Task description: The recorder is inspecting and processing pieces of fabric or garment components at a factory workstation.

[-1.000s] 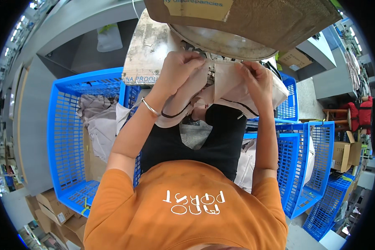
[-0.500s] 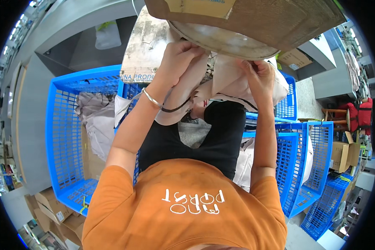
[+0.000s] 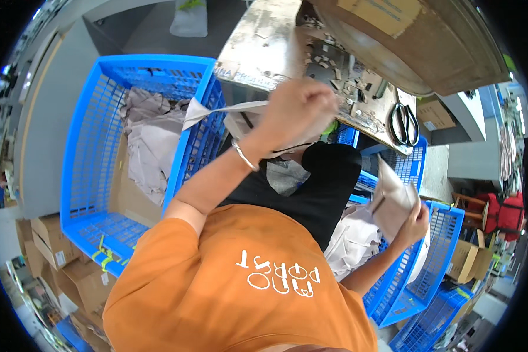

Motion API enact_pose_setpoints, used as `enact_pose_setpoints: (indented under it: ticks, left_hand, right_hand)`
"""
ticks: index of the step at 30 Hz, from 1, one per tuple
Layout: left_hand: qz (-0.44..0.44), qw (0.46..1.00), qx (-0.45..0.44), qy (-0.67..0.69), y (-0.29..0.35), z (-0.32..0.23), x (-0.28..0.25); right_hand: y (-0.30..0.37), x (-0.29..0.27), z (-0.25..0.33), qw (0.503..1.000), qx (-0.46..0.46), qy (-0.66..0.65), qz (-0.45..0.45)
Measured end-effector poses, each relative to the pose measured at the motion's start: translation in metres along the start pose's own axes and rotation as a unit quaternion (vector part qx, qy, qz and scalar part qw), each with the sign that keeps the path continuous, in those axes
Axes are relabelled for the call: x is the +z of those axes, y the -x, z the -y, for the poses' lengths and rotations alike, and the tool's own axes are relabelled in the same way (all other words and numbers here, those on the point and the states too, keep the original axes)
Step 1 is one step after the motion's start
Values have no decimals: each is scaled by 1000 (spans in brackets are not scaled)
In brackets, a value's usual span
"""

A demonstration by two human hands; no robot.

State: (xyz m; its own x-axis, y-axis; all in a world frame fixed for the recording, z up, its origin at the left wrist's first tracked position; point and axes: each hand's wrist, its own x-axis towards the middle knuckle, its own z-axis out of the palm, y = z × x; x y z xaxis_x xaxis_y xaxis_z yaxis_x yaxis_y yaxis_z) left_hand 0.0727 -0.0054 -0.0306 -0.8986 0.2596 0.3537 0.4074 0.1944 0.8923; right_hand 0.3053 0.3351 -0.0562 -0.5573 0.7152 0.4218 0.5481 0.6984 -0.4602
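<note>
A pale cloth panel (image 3: 393,202) hangs from your right hand (image 3: 415,222), out to your right above the blue basket (image 3: 425,290) and well apart from the tabletop (image 3: 255,44). The fingers close on 1 edge of it; the opposite corner points upward, so the cloth looks light, with a little body rather than fully limp. Expect it to fold and crease easily, with little risk of breaking. A pinch between thumb and fingers near a corner or along an edge should suit it best, with 2 hands if it needs to lie flat.

Your left hand (image 3: 302,108) curls inward near the tabletop's edge, with more pale cloth (image 3: 320,128) just beneath it. Blur hides the fingertips, so whether they grip that cloth you cannot tell. A cloth strip (image 3: 240,108) runs from beside that hand toward the left basket (image 3: 76,152).

In the frame from 0.5 seconds earlier, your 2 hands are close together, cloth bunched at both. Now they are wide apart, the view is turned, and black scissors (image 3: 403,124) and small scraps (image 3: 334,73) show plainly on the tabletop.
</note>
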Motion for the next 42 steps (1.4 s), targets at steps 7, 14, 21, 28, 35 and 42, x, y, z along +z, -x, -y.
enact_pose_setpoints:
  ticks: [7,14,21,28,35,42]
  left_hand:
    - [61,986,137,-76,42,-15,55]
    - [214,956,195,-38,89,-36,93]
    - [67,973,215,-44,75,-33,39]
    - [74,989,90,-88,37,4,-15]
    - [76,980,151,-106,10,7,1]
    - [78,996,16,-38,-7,4,-1]
  right_hand:
    - [87,4,22,981,-186,-33,-33]
    - [161,75,167,865,-452,-119,181]
    - [89,102,195,867,-423,-142,221]
    - [-6,52,196,914,-233,-303,140]
    - [-36,52,201,903,-152,-360,176]
    - [-57,66,190,872,-94,-401,264]
